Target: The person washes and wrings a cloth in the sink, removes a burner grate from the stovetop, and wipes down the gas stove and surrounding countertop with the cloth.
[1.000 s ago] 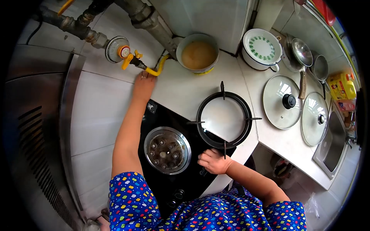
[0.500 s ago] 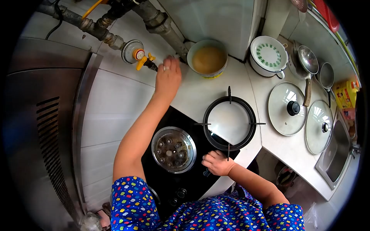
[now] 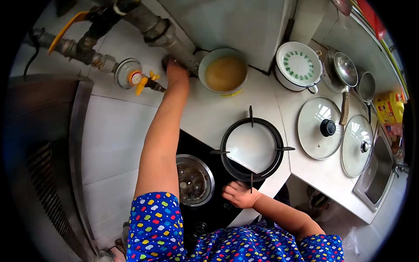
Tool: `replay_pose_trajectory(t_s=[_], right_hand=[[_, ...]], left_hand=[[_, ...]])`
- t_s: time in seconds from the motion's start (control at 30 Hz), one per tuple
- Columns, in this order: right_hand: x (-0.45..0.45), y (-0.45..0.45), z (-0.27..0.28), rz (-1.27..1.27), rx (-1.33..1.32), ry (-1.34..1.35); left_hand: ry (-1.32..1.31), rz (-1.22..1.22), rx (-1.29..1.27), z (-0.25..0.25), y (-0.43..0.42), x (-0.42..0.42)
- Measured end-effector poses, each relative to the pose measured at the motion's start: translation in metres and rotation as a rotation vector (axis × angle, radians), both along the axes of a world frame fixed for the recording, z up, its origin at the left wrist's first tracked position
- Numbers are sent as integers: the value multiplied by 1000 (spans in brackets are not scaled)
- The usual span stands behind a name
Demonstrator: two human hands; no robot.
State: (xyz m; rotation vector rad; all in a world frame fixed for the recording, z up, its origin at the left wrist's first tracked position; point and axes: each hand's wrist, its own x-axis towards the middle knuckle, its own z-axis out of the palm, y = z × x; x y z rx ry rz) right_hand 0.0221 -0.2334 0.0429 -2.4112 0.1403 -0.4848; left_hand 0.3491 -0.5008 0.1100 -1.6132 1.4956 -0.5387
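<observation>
My left arm stretches up across the tiled wall, and my left hand (image 3: 176, 70) reaches in beside the thick grey pipe. Its fingers are lost in shadow there, so what they touch cannot be seen. Left of that wrist is a gas valve with a yellow handle (image 3: 140, 86). My right hand (image 3: 239, 194) rests with curled fingers on the black glass cooktop (image 3: 222, 216), nothing visible in it. Just above it lies a black pan support ring (image 3: 273, 169) with prongs, partly over the cooktop's edge. The round metal burner (image 3: 195, 183) is bare, partly hidden by my left arm.
A bowl of cloudy yellowish liquid (image 3: 225, 74) stands by the pipe. Further right are a lidded white enamel pot (image 3: 298, 65), two glass lids (image 3: 321, 126), pans (image 3: 345, 69), a yellow bottle (image 3: 389, 108) and a steel sink (image 3: 374, 174). A metal panel (image 3: 43, 113) is at left.
My left hand has gone deeper, from beside the valve to beside the thick pipe, and its fingers are now hidden. My right hand stays near the ring. The view has shifted slightly.
</observation>
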Motion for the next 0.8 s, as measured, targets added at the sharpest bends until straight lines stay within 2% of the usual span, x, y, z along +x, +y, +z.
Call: replay_pose_trajectory(t_s=[0.03, 0.13, 0.2, 0.27, 0.33, 0.4, 0.43, 0.47, 0.53, 0.6, 0.63, 0.7, 0.73, 0.8], right_hand=[[0, 0, -1, 2, 8, -11], [-1, -2, 1, -17, 24, -28], [-1, -2, 0, -17, 51, -55], [-1, -3, 0, -18, 48, -77], [-2, -3, 1, -31, 31, -88], [-2, -3, 0, -20, 38, -77], [-2, -4, 0, -5, 37, -58], [-2, -3, 1, -5, 36, -65], [-3, -3, -2, -37, -2, -89], [-3, -4, -2, -48, 4, -110], [-3, -5, -2, -30, 3, -98], [-2, -6, -3, -23, 2, -82], [-2, -6, -3, -16, 15, -78], [-1, -5, -3, -13, 30, -67]], left_hand=[[-65, 83, 160, -5, -3, -2], [-28, 116, 212, -34, -3, 12], [-14, 162, 250, -26, -5, 11], [91, 74, -42, -19, 2, 23], [8, 82, -66, 14, -1, 11], [120, 68, -321, 34, -15, 15], [113, 68, -318, 41, -14, 9], [-36, -22, -387, 51, -13, -4], [-181, -119, -465, 46, -25, -2], [20, -137, -586, 22, -37, 24], [23, -139, -582, 14, -38, 27], [-290, -10, -175, 17, -41, 11], [-285, -19, -176, 8, -46, 19], [-9, -56, -233, -15, -52, 40]])
